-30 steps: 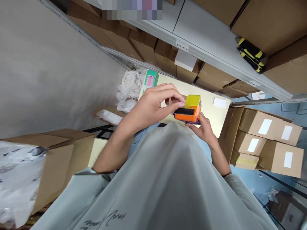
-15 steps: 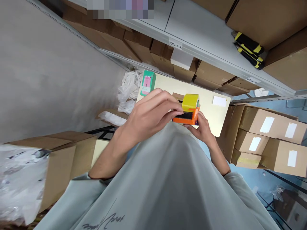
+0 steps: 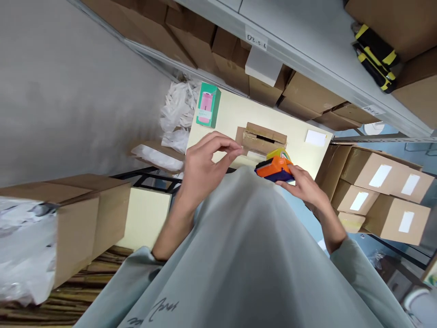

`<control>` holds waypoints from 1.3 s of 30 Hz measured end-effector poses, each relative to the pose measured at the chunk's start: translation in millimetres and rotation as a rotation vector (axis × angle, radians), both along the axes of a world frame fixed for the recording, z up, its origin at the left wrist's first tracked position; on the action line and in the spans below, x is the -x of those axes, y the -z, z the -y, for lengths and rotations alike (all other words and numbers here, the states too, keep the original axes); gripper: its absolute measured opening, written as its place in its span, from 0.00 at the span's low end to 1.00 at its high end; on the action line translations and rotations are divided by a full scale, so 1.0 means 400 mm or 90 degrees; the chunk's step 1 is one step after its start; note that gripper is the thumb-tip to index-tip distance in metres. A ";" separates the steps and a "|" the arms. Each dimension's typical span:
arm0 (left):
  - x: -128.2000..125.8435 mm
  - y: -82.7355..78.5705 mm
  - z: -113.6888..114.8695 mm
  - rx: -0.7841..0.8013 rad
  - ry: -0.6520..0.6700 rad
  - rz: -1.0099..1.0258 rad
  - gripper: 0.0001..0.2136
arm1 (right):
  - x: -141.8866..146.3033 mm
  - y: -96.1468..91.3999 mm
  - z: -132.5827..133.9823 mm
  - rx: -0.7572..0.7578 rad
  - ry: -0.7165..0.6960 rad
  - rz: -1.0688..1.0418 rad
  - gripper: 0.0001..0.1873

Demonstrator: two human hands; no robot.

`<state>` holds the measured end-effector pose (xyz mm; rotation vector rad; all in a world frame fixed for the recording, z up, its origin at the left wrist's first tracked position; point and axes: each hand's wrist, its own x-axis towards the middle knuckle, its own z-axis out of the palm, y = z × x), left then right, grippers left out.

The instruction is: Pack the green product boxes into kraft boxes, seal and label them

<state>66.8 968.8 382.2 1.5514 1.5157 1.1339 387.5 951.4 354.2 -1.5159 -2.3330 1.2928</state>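
My right hand grips an orange tape dispenser with a yellow tape roll, held low over the near edge of a cream table. My left hand hovers a short way left of the dispenser. Its thumb and fingertips are pinched together, and I cannot make out anything between them. Just beyond both hands a small cardboard box lies on the table. My grey shirt hides the table's near edge.
A green box with a pink picture and a white label lie on the table. Cardboard boxes fill the shelves above, with a yellow-black tool on one. Labelled boxes stack at right, plastic bags and a large carton at left.
My left hand has come off the dispenser and drawn back to the left, pinched. My right hand has lowered and tilted the dispenser, uncovering the small cardboard box.
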 end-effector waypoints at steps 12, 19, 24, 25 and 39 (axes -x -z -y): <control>-0.028 0.422 -0.084 0.315 -0.205 0.371 0.07 | 0.030 0.051 -0.312 0.342 -0.068 0.015 0.34; -0.027 0.510 -0.093 0.370 -0.237 0.407 0.04 | 0.080 0.139 -0.375 0.476 -0.048 0.015 0.36; -0.022 0.554 -0.104 0.398 -0.244 0.406 0.04 | 0.098 0.161 -0.375 0.488 -0.050 0.006 0.36; -0.021 0.562 -0.106 0.405 -0.241 0.404 0.05 | 0.099 0.162 -0.376 0.486 -0.052 0.006 0.36; -0.025 0.684 -0.123 0.497 -0.225 0.411 0.09 | 0.130 0.195 -0.411 0.497 -0.084 0.086 0.37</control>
